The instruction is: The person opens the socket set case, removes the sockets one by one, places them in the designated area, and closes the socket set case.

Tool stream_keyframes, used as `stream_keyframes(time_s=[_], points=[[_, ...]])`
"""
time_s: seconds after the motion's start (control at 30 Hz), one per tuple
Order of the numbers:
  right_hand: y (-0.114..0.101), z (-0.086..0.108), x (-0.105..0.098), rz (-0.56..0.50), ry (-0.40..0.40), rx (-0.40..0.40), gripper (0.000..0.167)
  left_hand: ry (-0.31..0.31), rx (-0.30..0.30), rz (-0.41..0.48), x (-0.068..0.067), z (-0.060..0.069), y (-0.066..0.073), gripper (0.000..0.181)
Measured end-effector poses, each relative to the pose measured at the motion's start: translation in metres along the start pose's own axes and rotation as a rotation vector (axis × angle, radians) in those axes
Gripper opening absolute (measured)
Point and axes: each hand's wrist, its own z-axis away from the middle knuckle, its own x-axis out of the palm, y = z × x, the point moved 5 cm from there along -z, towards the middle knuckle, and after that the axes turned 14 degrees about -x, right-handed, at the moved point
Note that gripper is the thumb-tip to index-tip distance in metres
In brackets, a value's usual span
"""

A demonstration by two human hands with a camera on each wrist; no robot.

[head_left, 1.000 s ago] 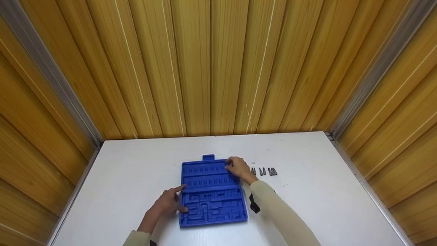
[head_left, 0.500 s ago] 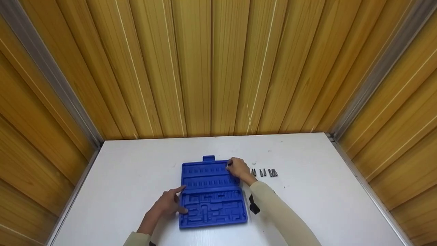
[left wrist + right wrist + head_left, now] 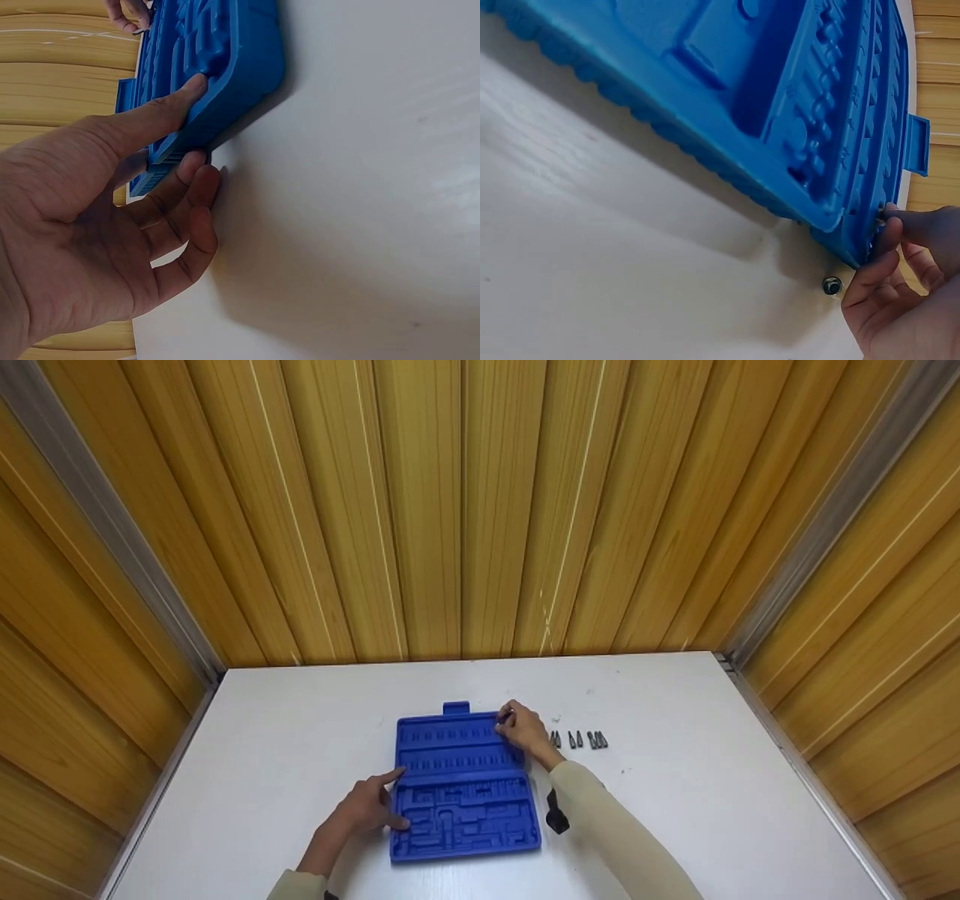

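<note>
An open blue moulded tool case (image 3: 465, 819) lies flat on the white table, its recessed lid half away from me. At the case's left edge, my left hand (image 3: 365, 804) has its thumb (image 3: 169, 109) over the rim and its other fingers curled against the outer side. My right hand (image 3: 525, 730) is at the far right corner, over the upper row of slots. Between its thumb and fingertips it pinches a small metal bit (image 3: 881, 219), mostly hidden. Several small dark metal bits (image 3: 576, 739) lie in short groups to the right of that hand.
A round metal end (image 3: 831, 286) of one small piece shows on the table near the right hand. The case's latch tab (image 3: 456, 708) sticks out at the far edge. Wood-patterned panels (image 3: 465, 510) rise behind the white table (image 3: 300, 720).
My right hand stays at the far right corner of the case, its fingers shifting slightly over the slots. The left hand keeps its place at the case's edge.
</note>
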Motion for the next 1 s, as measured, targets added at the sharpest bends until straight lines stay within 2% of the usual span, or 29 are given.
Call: stream_keyframes(time_s=[0.37,0.5,0.67,0.83,1.0], points=[[0.014,0.009,0.004,-0.134,0.100,0.011,0.023,-0.023,0.008,0.018,0.006,-0.001,-0.001,0.094],[0.017,0.012,0.004,-0.179,0.090,0.026,0.022,-0.029,0.025,0.026,0.007,0.000,-0.001,0.095],[0.015,0.014,0.003,-0.233,0.073,0.000,0.013,-0.032,0.068,0.036,0.006,0.002,0.001,0.095],[0.015,0.013,0.004,-0.323,0.068,-0.004,0.015,-0.030,0.061,0.034,0.003,0.003,0.000,0.094],[0.010,0.007,-0.002,-0.319,0.064,-0.041,0.013,-0.013,0.043,0.013,0.000,0.000,0.001,0.094]])
